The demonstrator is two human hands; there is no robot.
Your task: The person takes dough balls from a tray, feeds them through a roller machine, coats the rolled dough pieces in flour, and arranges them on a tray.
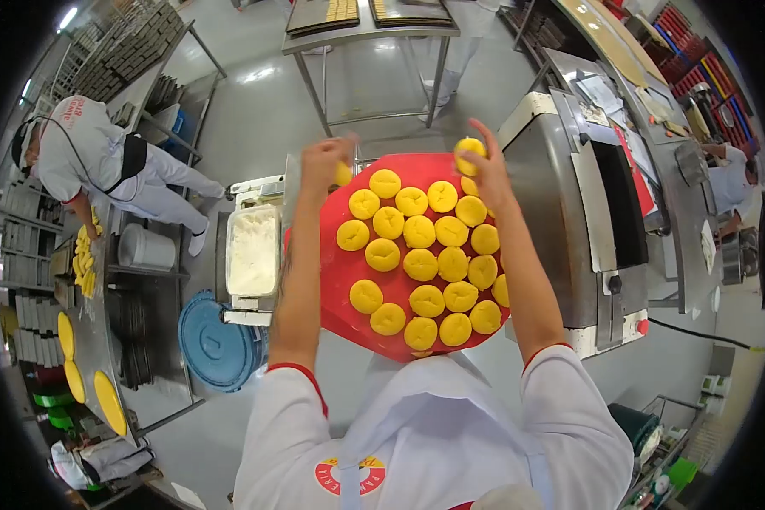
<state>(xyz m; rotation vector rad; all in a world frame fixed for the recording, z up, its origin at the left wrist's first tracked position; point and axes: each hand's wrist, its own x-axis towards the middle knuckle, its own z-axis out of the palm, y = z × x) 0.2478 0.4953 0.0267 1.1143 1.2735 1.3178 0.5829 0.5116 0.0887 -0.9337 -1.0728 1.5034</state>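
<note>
Many round yellow dough pieces (419,231) lie spread over a red board (336,293) in front of me, most with a crease or dent on top. At the board's far left edge my left hand (321,163) is closed and slightly blurred, with part of a yellow dough piece (343,173) showing beside its fingers. My right hand (491,170) is raised over the far right edge, its fingers round another yellow dough piece (469,151). The palm side of the left hand is hidden.
A tub of white flour (253,251) stands left of the board, above a blue lidded bin (219,340). A steel machine (561,212) stands close on the right. Ahead is a table (370,36) with trays. A co-worker (102,153) bends over the left bench.
</note>
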